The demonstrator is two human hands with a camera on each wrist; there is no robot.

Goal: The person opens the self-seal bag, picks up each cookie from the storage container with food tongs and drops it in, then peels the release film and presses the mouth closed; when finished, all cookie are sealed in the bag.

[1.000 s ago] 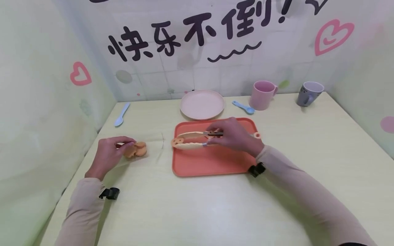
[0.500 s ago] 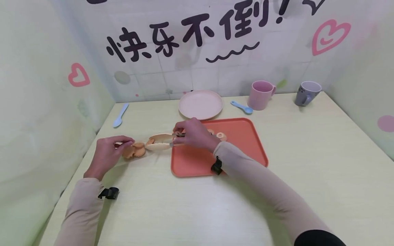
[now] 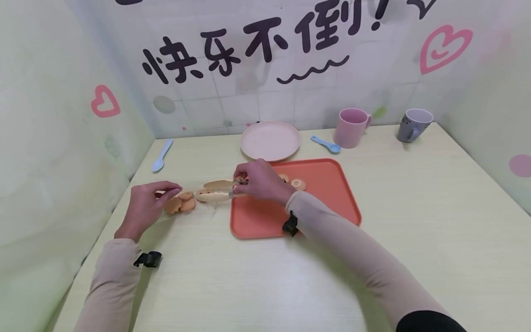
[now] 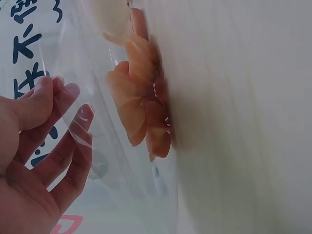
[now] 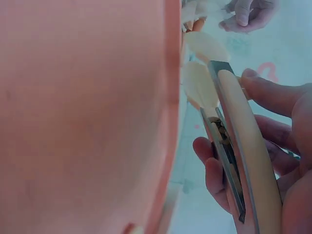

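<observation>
My left hand (image 3: 145, 205) pinches the edge of a clear plastic bag (image 4: 87, 73), fingertips showing through the film in the left wrist view. Inside lie several orange-brown biscuits (image 4: 141, 97), in a heap on the table. My right hand (image 3: 265, 182) grips a pair of serving tongs (image 5: 251, 156) with cream tips and metal-edged arms. Those tips are spread apart over the bag's mouth, left of the tray. A round biscuit with holes (image 3: 202, 193) shows at the tong tips, partly hidden by the lower one.
An orange tray (image 3: 269, 223) bears a few ring-shaped biscuits (image 3: 297, 184), partly behind my right hand. Behind it stand a pink plate (image 3: 270, 140), a blue spoon (image 3: 326, 145), a pink mug (image 3: 351, 129) and a grey-purple mug (image 3: 414, 127). Another blue spoon (image 3: 163, 157) lies at back left.
My right hand has carried a biscuit in the tongs leftward from the tray to the bag. Since half a second ago the tong tips have parted around it. My left hand has stayed in place.
</observation>
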